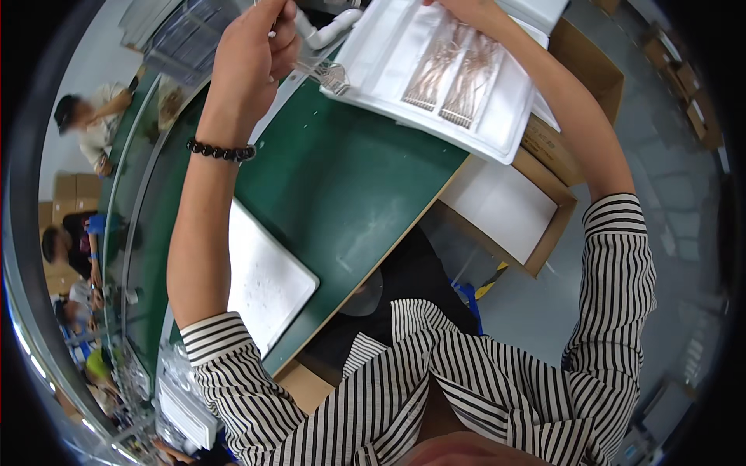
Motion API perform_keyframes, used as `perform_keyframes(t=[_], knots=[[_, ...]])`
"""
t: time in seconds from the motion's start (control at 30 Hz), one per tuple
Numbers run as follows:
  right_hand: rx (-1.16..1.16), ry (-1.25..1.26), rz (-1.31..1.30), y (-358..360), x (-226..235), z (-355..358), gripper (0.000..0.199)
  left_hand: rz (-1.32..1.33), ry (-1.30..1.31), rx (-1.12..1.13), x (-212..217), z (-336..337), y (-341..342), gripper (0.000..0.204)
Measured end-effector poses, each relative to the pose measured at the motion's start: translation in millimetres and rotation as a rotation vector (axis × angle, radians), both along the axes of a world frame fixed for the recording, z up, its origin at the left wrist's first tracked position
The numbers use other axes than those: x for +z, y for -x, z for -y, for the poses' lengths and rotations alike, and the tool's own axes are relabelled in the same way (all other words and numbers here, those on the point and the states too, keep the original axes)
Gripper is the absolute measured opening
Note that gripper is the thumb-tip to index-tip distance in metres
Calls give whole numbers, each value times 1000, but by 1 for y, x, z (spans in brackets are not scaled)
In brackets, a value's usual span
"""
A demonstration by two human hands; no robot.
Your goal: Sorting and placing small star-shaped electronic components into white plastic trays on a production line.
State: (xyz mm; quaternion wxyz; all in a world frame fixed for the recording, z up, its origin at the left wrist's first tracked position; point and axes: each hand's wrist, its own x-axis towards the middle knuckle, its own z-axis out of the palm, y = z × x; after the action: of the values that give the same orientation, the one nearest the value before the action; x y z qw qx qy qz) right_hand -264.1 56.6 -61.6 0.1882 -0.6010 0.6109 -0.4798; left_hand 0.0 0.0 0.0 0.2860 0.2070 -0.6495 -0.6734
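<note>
High at the left, my left hand [260, 50] is closed in a fist, with small white tips poking out between the fingers. Thin pale wires [332, 78] trail from it to the near left corner of a white compartment tray [381, 105]. Inside the tray, bundles of thin coppery wires [468, 78] with metallic ends lie side by side in its long slots. My right hand [470, 14] is over the tray's far part, beyond those bundles. The frame's top edge cuts off its fingers, so what they touch is hidden.
The tray rests on a green worktable [342, 194]. A white lid-like panel [268, 272] lies nearer, by my left forearm. Cardboard boxes [544, 225] stand off the table's right edge. Clear plastic bins [190, 39] are at far left. Several people [101, 124] work along the left side.
</note>
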Motion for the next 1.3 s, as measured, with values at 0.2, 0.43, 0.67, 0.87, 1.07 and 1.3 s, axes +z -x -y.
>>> perform_keyframes(t=[0.2, 0.43, 0.67, 0.87, 1.07, 1.3], knots=[[15, -90, 12, -39, 18, -6, 28, 41, -24, -6, 3, 11, -72, 32], [437, -529, 597, -176, -5, -73, 62, -175, -188, 28, -11, -20, -160, 26], [694, -402, 1416, -245, -66, -61, 60, -96, -89, 261, -48, -67, -163, 35], [641, -369, 1507, -245, -81, -72, 54, 299, 233, 217, -80, -78, -185, 37], [533, -392, 1362, -233, -83, -74, 49, 471, 735, 107, -94, -67, -188, 30], [326, -323, 1123, -228, -91, -78, 38, 514, 928, 149, -98, -79, -169, 23]])
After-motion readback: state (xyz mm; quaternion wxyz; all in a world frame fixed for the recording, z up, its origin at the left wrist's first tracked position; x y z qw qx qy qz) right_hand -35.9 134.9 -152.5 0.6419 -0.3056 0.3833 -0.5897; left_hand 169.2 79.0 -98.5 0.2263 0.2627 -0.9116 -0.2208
